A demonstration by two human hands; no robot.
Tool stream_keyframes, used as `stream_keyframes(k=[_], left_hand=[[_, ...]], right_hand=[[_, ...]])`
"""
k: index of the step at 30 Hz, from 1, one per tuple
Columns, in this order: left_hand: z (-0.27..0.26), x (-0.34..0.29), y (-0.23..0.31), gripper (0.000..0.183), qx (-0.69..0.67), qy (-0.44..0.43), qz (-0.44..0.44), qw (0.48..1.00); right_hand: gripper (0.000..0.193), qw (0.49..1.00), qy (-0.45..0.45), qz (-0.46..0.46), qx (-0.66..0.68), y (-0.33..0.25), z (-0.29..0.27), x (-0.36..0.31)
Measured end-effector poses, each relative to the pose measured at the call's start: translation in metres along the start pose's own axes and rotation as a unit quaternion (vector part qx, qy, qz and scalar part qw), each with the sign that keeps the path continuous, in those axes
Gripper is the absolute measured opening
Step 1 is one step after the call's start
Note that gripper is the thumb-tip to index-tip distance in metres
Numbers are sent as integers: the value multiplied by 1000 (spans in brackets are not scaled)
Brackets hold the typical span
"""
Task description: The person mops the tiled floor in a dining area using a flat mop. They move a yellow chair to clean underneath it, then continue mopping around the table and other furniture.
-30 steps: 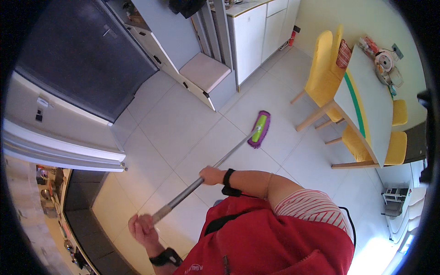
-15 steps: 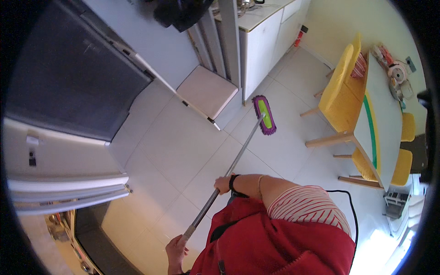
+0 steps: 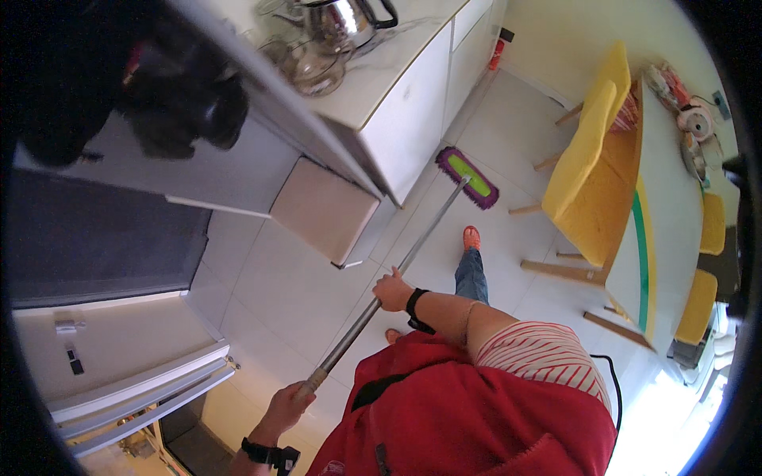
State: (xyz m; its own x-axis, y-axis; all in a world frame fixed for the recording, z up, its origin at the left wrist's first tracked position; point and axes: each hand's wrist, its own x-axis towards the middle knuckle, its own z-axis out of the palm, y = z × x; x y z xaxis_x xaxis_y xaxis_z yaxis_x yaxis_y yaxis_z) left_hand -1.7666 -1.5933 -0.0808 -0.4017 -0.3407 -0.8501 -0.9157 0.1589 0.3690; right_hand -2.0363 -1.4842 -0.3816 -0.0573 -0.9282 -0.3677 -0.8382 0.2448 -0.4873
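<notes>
A flat mop (image 3: 468, 178) with a purple fringed pad and a green plate rests on the pale tiled floor beside a white cabinet. Its grey metal pole (image 3: 433, 230) slants down toward me. My right hand (image 3: 391, 289) is closed around the middle of the pole. At the near end, my left hand (image 3: 289, 406) grips the light handle tip. Black bands circle both wrists. One of my feet in an orange sandal (image 3: 471, 237) stands forward, just short of the mop head.
Yellow chairs (image 3: 583, 159) and a table (image 3: 667, 214) line the right side. The white cabinet (image 3: 409, 111) carries a kettle (image 3: 337, 22) and glassware. A beige padded seat (image 3: 325, 209) juts out on the left, near a dark door mat (image 3: 87, 246). An open door (image 3: 143, 389) stands lower left.
The mop head has turned and shifted slightly right along the cabinet's foot. My left hand has moved up and left, and my foot has come into view as I stepped forward.
</notes>
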Motion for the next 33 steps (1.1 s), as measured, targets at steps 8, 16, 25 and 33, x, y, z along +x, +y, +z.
stream_keyframes(k=[8, 16, 25, 33], left_hand=[[69, 205, 275, 38, 55, 5, 133, 990], [107, 323, 458, 39, 29, -72, 136, 988], [77, 136, 249, 41, -14, 56, 48, 997], [48, -38, 153, 40, -128, 215, -21, 968]], right_hand=[[15, 991, 108, 55, -49, 347, -108, -3], [37, 941, 163, 282, -95, 509, -205, -26], [24, 998, -18, -18, -53, 280, -108, -6], [43, 971, -62, -196, 123, 76, -103, -29]])
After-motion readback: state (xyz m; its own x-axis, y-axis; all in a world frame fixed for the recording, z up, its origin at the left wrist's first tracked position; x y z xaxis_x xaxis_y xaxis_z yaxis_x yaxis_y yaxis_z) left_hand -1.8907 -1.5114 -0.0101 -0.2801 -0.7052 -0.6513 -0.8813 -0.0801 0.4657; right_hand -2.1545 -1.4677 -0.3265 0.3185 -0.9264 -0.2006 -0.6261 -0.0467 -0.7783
